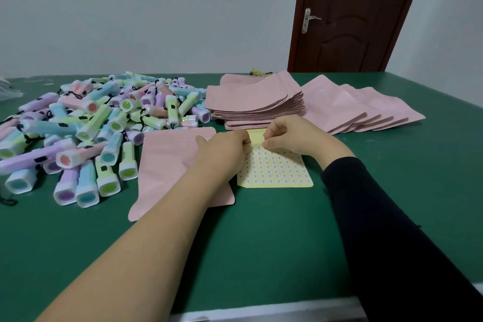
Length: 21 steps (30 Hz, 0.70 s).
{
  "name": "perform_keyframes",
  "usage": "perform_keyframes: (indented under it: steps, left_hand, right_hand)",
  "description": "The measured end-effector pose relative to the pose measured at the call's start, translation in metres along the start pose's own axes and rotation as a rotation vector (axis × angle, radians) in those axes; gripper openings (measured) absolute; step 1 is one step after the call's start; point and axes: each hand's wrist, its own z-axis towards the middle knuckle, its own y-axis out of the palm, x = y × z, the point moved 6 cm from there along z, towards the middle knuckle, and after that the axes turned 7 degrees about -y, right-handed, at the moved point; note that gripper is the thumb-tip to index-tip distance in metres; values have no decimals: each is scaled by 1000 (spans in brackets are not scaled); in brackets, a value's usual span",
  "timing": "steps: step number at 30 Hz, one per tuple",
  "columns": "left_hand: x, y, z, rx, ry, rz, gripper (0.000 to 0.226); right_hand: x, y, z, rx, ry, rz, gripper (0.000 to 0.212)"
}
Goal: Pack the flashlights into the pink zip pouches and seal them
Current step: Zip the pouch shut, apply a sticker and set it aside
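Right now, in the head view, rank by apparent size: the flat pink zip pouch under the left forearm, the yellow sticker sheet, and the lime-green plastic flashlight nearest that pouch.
1. flat pink zip pouch, largest.
2. yellow sticker sheet, top partly covered.
3. lime-green plastic flashlight, clearly smallest.

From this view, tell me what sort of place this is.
Probably a small packing workroom: a green table bears a heap of pastel flashlights, a stack of pink pouches and a yellow sticker sheet. A plain wall and brown door stand behind.
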Motion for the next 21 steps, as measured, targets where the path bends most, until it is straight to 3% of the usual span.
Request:
perform_keyframes:
  steps: [6, 9, 12, 16, 21]
  left_hand:
    - [1, -2, -3, -14, 5, 10, 13]
    - [3, -3, -5, -65, 4, 33, 23]
    - [-7, -26, -2, -9, -18, -102, 31]
    - [-51, -75, 4, 167, -126, -345, 23]
    - [-94, -75, -6, 97, -226, -237, 10]
  right_hand:
    - [-1, -4, 2, 50, 20, 28, 8]
    - [-4, -7, 1, 125, 1, 81, 8]
    - [-9, -5, 0, 172, -17, 110, 7]
    - [-31, 12, 4, 103, -50, 61, 11]
    - [-67, 52, 11, -12, -46, -16, 21]
